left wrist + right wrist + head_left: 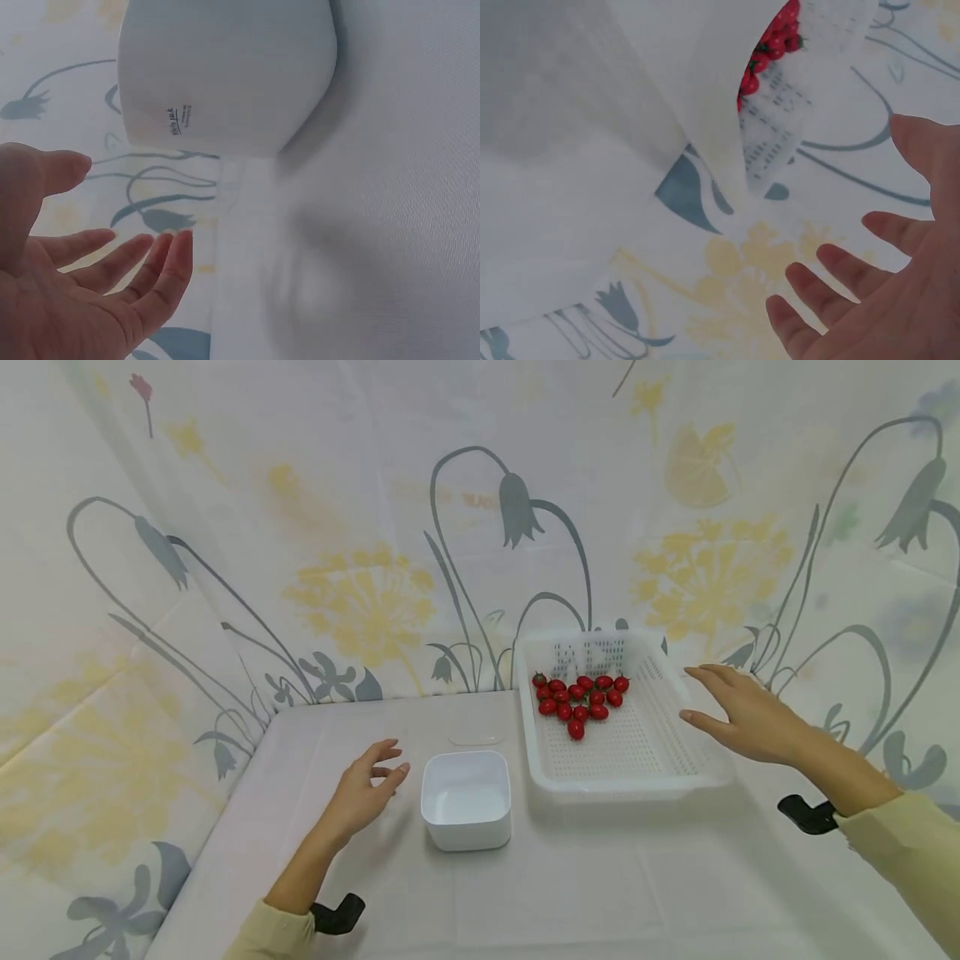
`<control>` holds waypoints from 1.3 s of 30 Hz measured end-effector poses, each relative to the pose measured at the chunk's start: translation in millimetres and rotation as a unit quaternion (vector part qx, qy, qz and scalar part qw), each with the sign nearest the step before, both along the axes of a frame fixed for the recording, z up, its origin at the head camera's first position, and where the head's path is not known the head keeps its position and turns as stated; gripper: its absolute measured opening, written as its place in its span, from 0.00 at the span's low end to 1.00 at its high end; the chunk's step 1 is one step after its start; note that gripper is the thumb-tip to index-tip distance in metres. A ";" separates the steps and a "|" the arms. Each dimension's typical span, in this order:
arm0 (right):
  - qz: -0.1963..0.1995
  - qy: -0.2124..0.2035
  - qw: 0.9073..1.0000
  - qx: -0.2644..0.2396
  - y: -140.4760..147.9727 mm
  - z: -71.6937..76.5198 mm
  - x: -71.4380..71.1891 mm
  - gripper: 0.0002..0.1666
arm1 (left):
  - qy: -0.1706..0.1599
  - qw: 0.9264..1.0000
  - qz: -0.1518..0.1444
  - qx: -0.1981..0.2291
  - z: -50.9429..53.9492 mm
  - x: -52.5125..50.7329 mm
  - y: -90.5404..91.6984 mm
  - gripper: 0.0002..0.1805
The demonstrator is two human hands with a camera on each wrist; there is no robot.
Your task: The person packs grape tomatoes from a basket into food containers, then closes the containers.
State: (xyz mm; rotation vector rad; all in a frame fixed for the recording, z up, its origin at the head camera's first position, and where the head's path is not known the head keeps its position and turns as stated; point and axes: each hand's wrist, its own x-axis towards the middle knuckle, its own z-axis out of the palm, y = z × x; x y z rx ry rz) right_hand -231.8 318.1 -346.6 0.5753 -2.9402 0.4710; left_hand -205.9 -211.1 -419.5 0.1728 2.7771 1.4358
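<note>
Several cherry tomatoes (577, 692) lie in the far left part of a white perforated basket (551, 785). Just left of the basket stands a small white square container (471, 837); its inside looks bare. My left hand (362, 793) hovers to the left of that container, fingers loosely bent and holding nothing. In the left wrist view the container's side (225, 82) shows small printed lettering, apart from the fingers. My right hand (738, 710) is held beside the basket's right rim, fingers extended and grasping nothing. Seen from the right wrist, the basket wall hides part of the tomatoes (776, 41).
A clear, flat lid-like piece (477, 731) lies behind the small container. The white tabletop (555, 893) meets a floral-patterned cloth backdrop (360, 510) at the back and left. Black straps with mounts (339, 914) sit at both wrists.
</note>
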 end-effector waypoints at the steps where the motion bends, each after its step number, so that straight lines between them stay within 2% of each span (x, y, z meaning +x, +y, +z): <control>1: 0.000 -0.006 1.000 -0.001 -2.0 0.4 -1.3 0.44 | -0.005 1.000 0.001 0.008 -0.4 0.4 1.1 0.30; 5: 0.000 -0.030 1.000 -0.007 -8.4 3.0 -7.7 0.45 | -0.021 0.999 0.002 0.032 -2.1 1.2 5.6 0.27; 11: 0.002 -0.061 0.998 -0.030 -18.4 10.9 -21.0 0.43 | -0.027 0.998 0.008 0.051 -4.9 -0.4 11.7 0.23; 17: -0.013 -0.112 0.991 -0.073 -33.2 16.0 -36.1 0.40 | -0.048 0.997 0.017 0.060 -7.0 -0.1 17.2 0.23; 21: -0.035 -0.169 0.980 -0.103 -42.2 16.9 -45.2 0.41 | -0.055 0.996 0.019 0.068 -7.7 1.4 19.6 0.23; 29: -0.046 -0.271 0.947 -0.168 -61.9 11.8 -66.2 0.42 | -0.060 0.995 0.014 0.081 -10.6 3.9 22.6 0.21; 33: -0.044 -0.303 0.933 -0.189 -72.1 8.2 -76.2 0.40 | -0.067 0.993 0.012 0.097 -11.9 4.6 24.9 0.19; 39: -0.043 -0.330 0.922 -0.196 -82.5 0.6 -84.5 0.38 | -0.077 0.990 0.007 0.117 -15.0 6.4 26.7 0.20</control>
